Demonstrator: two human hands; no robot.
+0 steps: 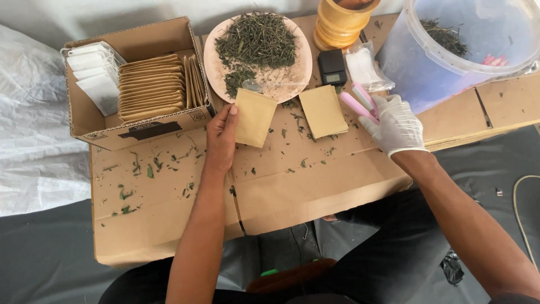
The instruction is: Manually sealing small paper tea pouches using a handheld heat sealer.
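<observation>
**Cardboard work surface: pouches, dried leaves, two hands**

On the flattened cardboard sheet, near its far edge: left hand, bare, fingers pinching the edge of a tan paper pouch. Second tan pouch lies just beside it, flat. Right hand, white-gloved, closed on a pink tool; tool's kind hard to make out. Plate of dried leaves at far edge. Box of pouches at far left corner. Small black scale, display unreadable. Translucent tub, cut off at frame's corner.
</observation>
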